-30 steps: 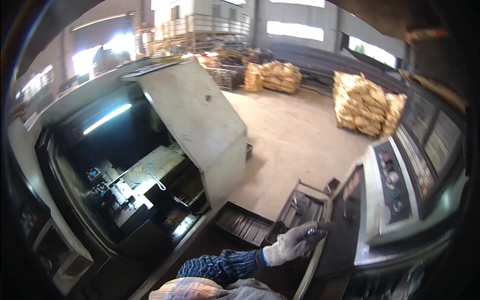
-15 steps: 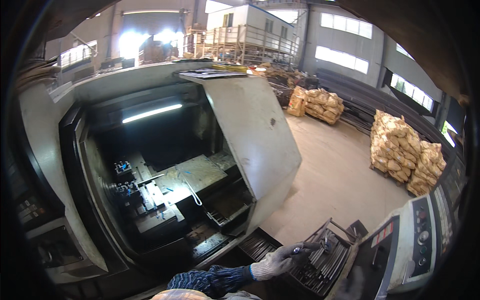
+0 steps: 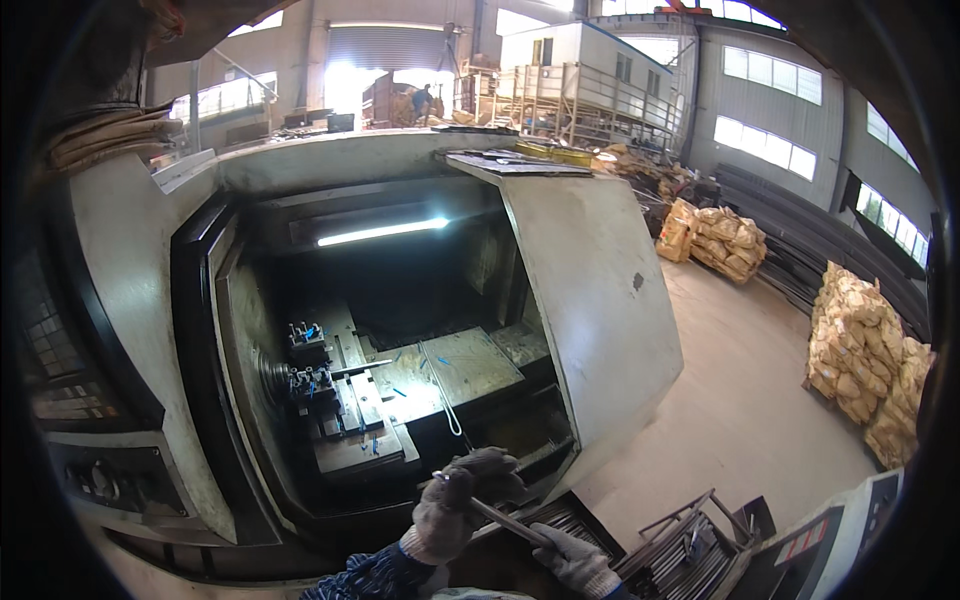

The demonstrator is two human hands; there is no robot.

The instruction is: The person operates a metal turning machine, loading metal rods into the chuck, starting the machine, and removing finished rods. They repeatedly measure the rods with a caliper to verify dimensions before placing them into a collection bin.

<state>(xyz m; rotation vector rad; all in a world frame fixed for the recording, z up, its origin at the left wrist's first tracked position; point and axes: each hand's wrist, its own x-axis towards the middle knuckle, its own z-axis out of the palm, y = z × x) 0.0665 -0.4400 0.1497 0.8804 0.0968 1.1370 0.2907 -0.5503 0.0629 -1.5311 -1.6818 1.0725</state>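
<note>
My left hand (image 3: 455,505), in a grey work glove, grips the upper end of a thin metal rod (image 3: 500,518) at the open front of a lathe (image 3: 400,330). My right hand (image 3: 572,558), also gloved, holds the same rod lower down near the bottom edge. The rod slants from upper left to lower right. Behind my hands the lit machine bay shows a tool turret (image 3: 310,365) with blue fittings and a flat bed (image 3: 450,365). The grey sliding door (image 3: 600,300) stands pushed to the right.
A rack of metal rods (image 3: 680,560) lies at the lower right beside another machine's control panel (image 3: 840,530). Stacked yellow sacks (image 3: 865,350) sit on the concrete floor to the right. The lathe's control panel (image 3: 110,470) is at the left.
The view has swung left from the rod rack to the lathe's open bay. My right hand left the rack, and both hands now hold a rod in front of the opening.
</note>
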